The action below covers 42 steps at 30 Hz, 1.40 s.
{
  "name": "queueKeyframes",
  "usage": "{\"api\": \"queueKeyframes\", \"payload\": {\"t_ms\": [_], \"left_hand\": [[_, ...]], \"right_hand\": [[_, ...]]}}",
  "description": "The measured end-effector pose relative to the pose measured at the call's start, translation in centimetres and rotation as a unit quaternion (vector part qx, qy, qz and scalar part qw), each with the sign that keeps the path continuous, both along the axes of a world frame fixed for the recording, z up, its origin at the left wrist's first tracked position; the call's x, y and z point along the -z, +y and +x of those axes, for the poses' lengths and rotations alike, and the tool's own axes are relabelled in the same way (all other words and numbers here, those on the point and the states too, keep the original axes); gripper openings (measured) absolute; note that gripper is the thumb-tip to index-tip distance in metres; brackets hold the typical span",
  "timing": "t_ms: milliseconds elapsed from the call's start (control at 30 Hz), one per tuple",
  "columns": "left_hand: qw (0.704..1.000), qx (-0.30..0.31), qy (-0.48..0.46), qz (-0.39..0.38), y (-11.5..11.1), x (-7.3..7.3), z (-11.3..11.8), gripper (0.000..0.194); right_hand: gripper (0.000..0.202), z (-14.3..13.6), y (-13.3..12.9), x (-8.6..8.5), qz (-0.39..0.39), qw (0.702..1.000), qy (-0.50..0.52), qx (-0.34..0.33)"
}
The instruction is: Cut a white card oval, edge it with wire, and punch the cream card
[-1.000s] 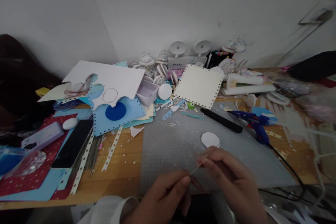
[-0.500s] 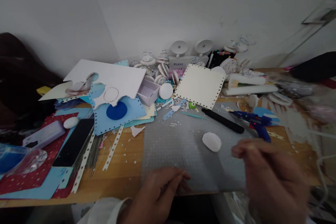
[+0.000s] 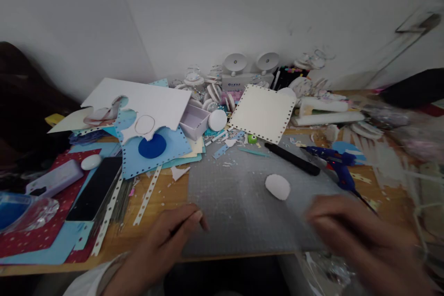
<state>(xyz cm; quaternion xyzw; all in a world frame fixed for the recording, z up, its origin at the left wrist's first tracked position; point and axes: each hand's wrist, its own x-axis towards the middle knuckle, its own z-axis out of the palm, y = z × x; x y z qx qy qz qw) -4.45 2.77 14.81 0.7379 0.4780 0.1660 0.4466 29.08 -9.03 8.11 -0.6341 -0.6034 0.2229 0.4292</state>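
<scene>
My left hand (image 3: 173, 236) is over the front edge of the grey cutting mat (image 3: 229, 199). Its thumb presses against the curled fingers; whatever may lie in the pinch is too small to name. My right hand (image 3: 360, 240), smeared by motion, hovers over the mat's right front corner with its fingers curled together, their contents hidden. Between the hands, a little farther back, a small white rounded flat piece (image 3: 278, 187) lies on the mat, touched by neither hand. A blue hot glue gun (image 3: 335, 159) lies behind my right hand, near a black stick-shaped tool (image 3: 293, 159).
A cream sheet with punched edges (image 3: 265, 113) leans at the back by an open lilac box (image 3: 194, 122). To the left are cut white board (image 3: 138, 99), a blue disc (image 3: 152, 146), a phone (image 3: 95, 188) and a clear bottle (image 3: 27, 212). Paper scraps are scattered about.
My left hand has moved left, farther from the right one. My right hand has turned and shifted slightly. The view has swung a little, while the white piece stays on the mat.
</scene>
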Motion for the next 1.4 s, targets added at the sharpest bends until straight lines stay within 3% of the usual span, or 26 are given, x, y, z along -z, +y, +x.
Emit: {"api": "queueKeyframes", "payload": {"t_ms": [100, 167, 233, 333, 433, 700, 900, 1033, 1233, 1400], "left_hand": [[0.999, 0.033, 0.010, 0.005, -0.5, -0.6, 0.4, 0.034], [0.998, 0.063, 0.021, -0.012, -0.8, -0.7, 0.7, 0.035], [0.994, 0.095, 0.037, -0.039, -1.0, -0.7, 0.9, 0.036], [0.987, 0.130, 0.069, -0.072, -1.2, -0.5, 1.1, 0.038], [0.984, 0.137, 0.077, -0.079, -1.4, -0.1, 1.6, 0.039], [0.998, 0.006, -0.055, -0.043, -2.1, 2.0, 3.8, 0.044], [0.992, -0.034, -0.110, -0.049, -2.5, 2.0, 3.8, 0.037], [0.989, -0.024, -0.111, -0.090, -2.6, 2.0, 4.0, 0.047], [0.976, -0.021, -0.167, -0.138, -2.7, 2.2, 4.7, 0.058], [0.975, -0.047, -0.139, -0.167, -3.0, 2.3, 4.7, 0.059]], "right_hand": [[0.016, -7.5, 6.5, -5.2, -0.096, 0.976, 0.041, -0.190], [0.018, -10.4, 8.1, -6.3, -0.127, 0.966, 0.088, -0.205], [0.020, -11.5, 8.1, -6.0, -0.162, 0.955, 0.144, -0.202], [0.023, -11.2, 7.5, -5.2, -0.201, 0.937, 0.198, -0.207], [0.023, -11.2, 7.3, -5.1, -0.203, 0.940, 0.187, -0.202], [0.014, -12.0, 6.9, -4.7, -0.144, 0.957, 0.122, -0.220], [0.023, -10.3, 6.7, -5.8, -0.167, 0.948, 0.080, -0.260], [0.023, -9.7, 6.6, -6.4, -0.172, 0.938, 0.060, -0.294], [0.013, -10.9, 6.6, -5.9, -0.203, 0.938, 0.141, -0.241], [0.009, -11.8, 6.9, -5.8, -0.203, 0.938, 0.193, -0.204]]}}
